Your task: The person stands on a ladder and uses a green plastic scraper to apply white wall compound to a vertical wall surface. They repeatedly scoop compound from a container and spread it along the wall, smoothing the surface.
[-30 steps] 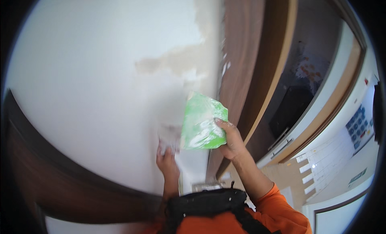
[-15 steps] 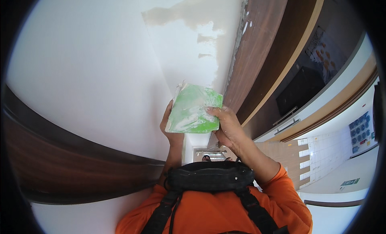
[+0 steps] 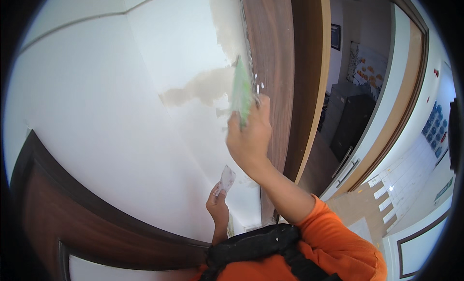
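My right hand (image 3: 250, 138) is raised and gripping a green putty spreader (image 3: 240, 88), a thin flat sheet smeared with white. The spreader is seen nearly edge-on and blurred, at the white wall (image 3: 145, 112) beside the brown wooden door frame (image 3: 270, 54). Whether it touches the wall, I cannot tell. Lower down, my left hand (image 3: 218, 207) pinches a small, flat, whitish piece (image 3: 226, 178) with smears on it. Damp-looking beige putty patches (image 3: 200, 85) spread over the wall left of the spreader.
A dark brown panel door (image 3: 96, 218) curves across the lower left. Right of the frame, an opening shows a room with a dark cabinet (image 3: 355, 117). A white door with a metal handle (image 3: 349, 172) stands beyond. A black bag (image 3: 256, 243) hangs at my chest.
Both hands were together at the green spreader. My right hand has lifted it up to the wall by the frame, while my left hand stays lower with the whitish piece. The view has tilted upward.
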Available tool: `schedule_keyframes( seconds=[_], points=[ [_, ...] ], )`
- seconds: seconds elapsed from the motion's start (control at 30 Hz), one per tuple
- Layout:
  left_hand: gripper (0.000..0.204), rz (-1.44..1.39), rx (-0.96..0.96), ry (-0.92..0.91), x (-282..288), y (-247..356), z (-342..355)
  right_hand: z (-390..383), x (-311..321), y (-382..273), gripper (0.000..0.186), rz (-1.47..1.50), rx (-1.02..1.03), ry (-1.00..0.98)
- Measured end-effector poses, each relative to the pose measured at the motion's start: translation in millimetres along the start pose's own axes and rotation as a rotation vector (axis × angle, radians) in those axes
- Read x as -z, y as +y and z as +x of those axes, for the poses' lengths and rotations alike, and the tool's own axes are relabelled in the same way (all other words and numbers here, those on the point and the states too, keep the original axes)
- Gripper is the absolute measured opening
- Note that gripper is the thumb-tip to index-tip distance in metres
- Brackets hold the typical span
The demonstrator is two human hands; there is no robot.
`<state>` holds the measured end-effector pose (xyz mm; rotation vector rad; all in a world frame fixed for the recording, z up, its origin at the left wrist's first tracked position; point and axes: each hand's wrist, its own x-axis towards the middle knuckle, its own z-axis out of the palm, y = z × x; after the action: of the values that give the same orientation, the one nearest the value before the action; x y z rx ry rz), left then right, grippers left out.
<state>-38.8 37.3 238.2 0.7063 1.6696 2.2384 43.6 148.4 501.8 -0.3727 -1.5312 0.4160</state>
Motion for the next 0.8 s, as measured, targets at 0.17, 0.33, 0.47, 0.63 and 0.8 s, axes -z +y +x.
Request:
schedule_keyframes(
  seconds=[0.17,0.33,0.47,0.63,0.8],
  points=[
    [0.035,-0.063,-0.016,-0.023,-5,-6,-1,79,-53,-23,0.07,-0.318,0.064,0.159],
    [0.034,-0.045,-0.018,-0.012,-4,-2,-7,161,-92,-47,0.074,-0.324,0.094,0.334],
    [0.034,-0.031,-0.022,-0.017,1,-6,-9,192,-93,-54,0.075,-0.394,0.041,0.308],
    [0.033,-0.012,-0.004,-0.011,-1,1,-10,188,-111,-50,0.074,-0.482,0.056,0.232],
    [0.033,-0.013,-0.045,-0.011,5,-9,-8,194,-112,-27,0.073,-0.587,0.076,0.34]
  ],
)
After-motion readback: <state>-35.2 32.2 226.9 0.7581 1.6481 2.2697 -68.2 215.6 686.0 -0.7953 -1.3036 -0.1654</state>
